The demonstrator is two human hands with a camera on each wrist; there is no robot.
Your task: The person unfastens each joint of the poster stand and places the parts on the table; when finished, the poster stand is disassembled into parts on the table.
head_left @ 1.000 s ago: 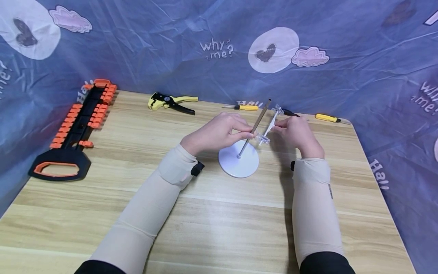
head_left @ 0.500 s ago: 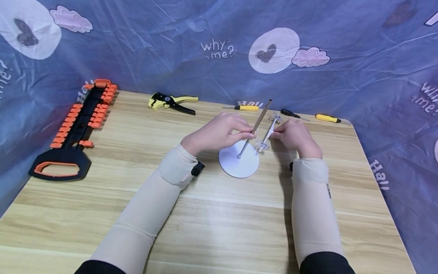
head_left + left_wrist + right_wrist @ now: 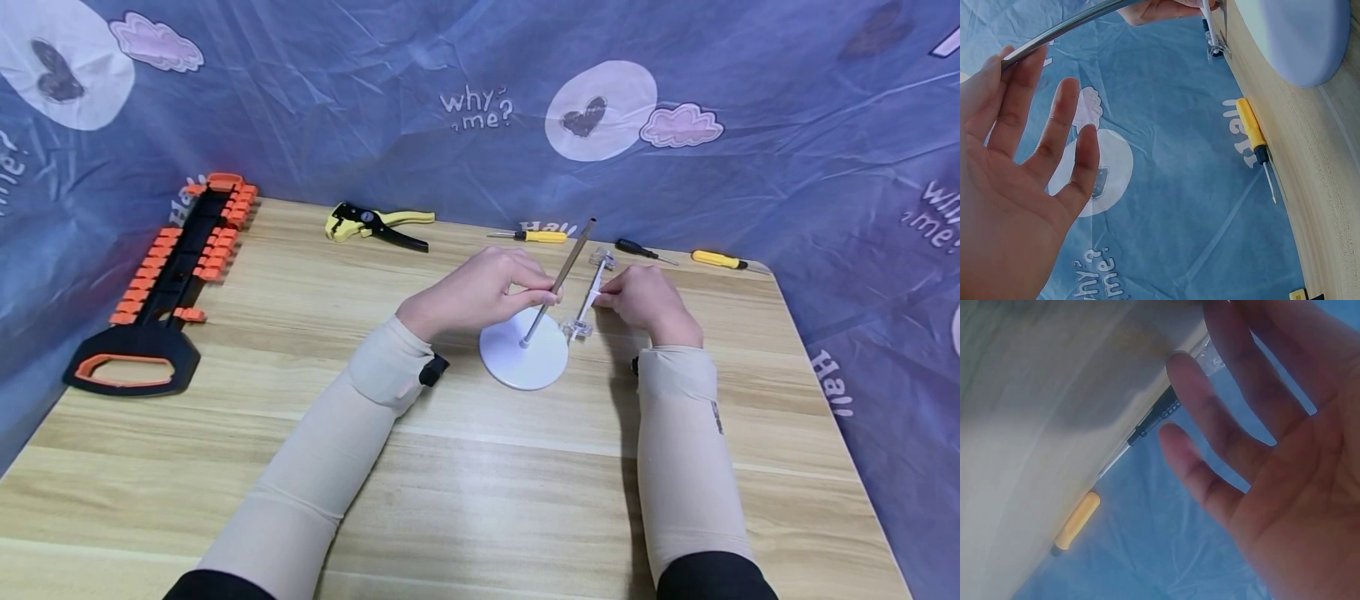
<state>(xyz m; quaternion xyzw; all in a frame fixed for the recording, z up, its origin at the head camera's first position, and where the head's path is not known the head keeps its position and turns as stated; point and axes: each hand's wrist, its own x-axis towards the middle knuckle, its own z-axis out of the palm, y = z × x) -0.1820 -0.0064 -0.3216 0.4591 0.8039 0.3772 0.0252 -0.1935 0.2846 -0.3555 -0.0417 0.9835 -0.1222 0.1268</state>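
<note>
My left hand [image 3: 483, 287] pinches a slim metal pole [image 3: 576, 252] between thumb and fingertips. The pole rises at a tilt from a round white base [image 3: 513, 360] on the table. In the left wrist view, the other fingers of that hand spread away from the pole [image 3: 1060, 30]. Just right of it, my right hand [image 3: 648, 300] pinches the middle of a thin white bar [image 3: 588, 298] with clear plastic clips [image 3: 577, 330] at both ends. The bar's near end is beside the base's right edge; whether they touch I cannot tell. The right wrist view hides the pinch.
Yellow-black wire strippers [image 3: 378, 225], a yellow screwdriver [image 3: 543, 237], a black screwdriver [image 3: 636, 247] and another yellow screwdriver [image 3: 716, 258] lie along the table's back edge. At left lies a black rack [image 3: 131, 358] with orange clips. Blue printed cloth [image 3: 375, 108] hangs behind.
My right hand has come down and slightly toward me with the white bar, uncovering the black screwdriver behind. My left hand and the stand have stayed put.
</note>
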